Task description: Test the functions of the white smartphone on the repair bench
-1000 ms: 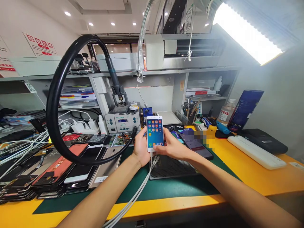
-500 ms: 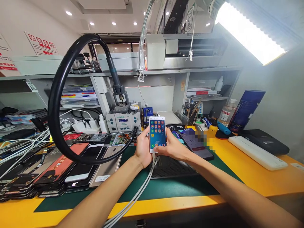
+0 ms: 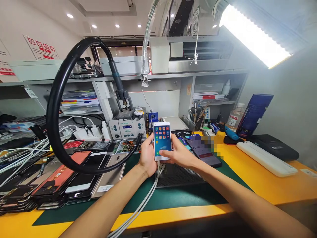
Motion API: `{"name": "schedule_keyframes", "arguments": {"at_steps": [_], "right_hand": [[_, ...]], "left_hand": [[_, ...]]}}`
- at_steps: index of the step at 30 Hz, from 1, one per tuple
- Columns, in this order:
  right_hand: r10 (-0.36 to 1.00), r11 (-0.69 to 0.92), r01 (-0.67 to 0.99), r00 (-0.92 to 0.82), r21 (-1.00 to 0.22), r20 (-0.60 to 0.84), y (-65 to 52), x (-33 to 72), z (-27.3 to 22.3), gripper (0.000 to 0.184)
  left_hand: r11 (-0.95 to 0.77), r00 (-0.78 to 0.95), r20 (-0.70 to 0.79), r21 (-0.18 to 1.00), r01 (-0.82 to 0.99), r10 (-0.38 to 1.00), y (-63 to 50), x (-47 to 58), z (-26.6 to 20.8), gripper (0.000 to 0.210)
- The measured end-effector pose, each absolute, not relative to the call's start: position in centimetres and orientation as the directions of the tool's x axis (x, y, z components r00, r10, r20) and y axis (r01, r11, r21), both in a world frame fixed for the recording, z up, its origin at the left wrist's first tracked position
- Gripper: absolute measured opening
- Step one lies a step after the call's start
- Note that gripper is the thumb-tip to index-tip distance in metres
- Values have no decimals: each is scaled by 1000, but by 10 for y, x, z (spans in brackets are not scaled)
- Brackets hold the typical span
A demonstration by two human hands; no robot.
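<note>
White ph. lit; icon txt illegible.

We hold a white phone between our left hand and right hand above the green mat, with stacked phones along the mat's left edge.

Yellow workbench, dark green mat laid over its middle, perforated black plate on mat, stacked smartphones at left, white oblong case and black case at right, hot-air rework station at rear.
</note>
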State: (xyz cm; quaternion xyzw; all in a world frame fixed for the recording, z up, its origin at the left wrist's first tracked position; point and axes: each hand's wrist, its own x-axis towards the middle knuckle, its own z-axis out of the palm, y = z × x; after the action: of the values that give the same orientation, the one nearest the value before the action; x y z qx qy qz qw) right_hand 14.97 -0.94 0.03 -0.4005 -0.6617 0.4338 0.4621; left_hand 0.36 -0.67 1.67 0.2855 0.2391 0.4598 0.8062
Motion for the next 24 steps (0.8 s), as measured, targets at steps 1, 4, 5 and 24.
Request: {"name": "schedule_keyframes", "arguments": {"at_steps": [1, 4, 5, 24], "right_hand": [[933, 304, 125, -238, -945, 269, -9, 150, 0, 52], [934, 318, 120, -213, -941, 288, -7, 149, -1, 43], [934, 318, 121, -208, -940, 290, -7, 149, -1, 41], [951, 233, 30, -218, -972, 221, -2, 151, 3, 29]], "left_hand": [[410, 470, -112, 687, -600, 876, -7, 3, 16, 55], [405, 489, -91, 701, -588, 868, -6, 2, 16, 55], [406, 493, -91, 703, -584, 865, -6, 2, 16, 56], [434, 519, -92, 682, -589, 850, -5, 0, 16, 59]]}}
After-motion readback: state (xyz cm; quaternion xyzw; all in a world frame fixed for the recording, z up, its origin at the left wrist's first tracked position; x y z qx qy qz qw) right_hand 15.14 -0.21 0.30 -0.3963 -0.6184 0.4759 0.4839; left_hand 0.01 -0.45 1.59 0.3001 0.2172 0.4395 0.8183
